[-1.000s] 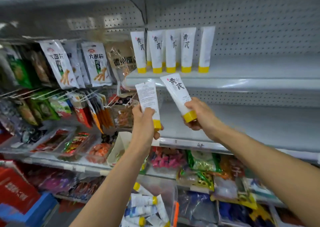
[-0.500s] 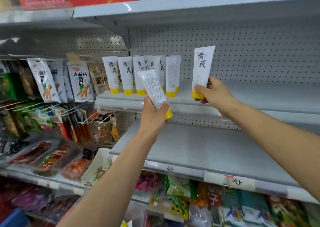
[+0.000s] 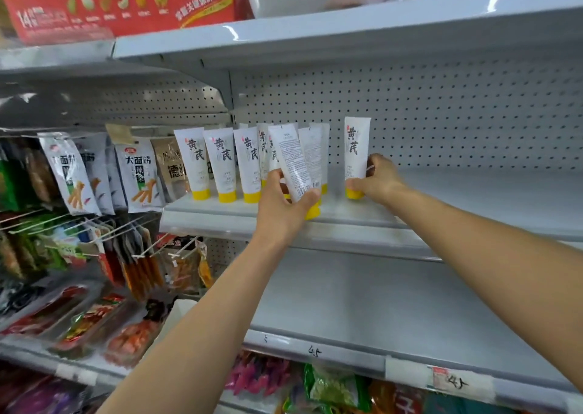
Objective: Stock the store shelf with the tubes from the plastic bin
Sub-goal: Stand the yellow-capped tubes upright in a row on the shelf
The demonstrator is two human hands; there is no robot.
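One white yellow-capped plastic tube [image 3: 291, 161] in the left hand [image 3: 280, 205], one matching tube [image 3: 356, 148] in the right hand [image 3: 378, 177]. Three standing tubes [image 3: 220, 158] left of the left hand; more overlap behind it.

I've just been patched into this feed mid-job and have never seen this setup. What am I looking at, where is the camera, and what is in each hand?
There is no machine here: these are a person's two bare arms. The single picture comes from a wide-angle camera worn on the person's head, looking forward and down, so straight edges bend.

The left hand grips a tilted tube, white with a yellow cap, its printed back toward you. The right hand holds an upright tube, cap down and seemingly resting on the grey shelf. It stands just right of the row of matching tubes on that shelf. Snack packets hang on hooks to the left.
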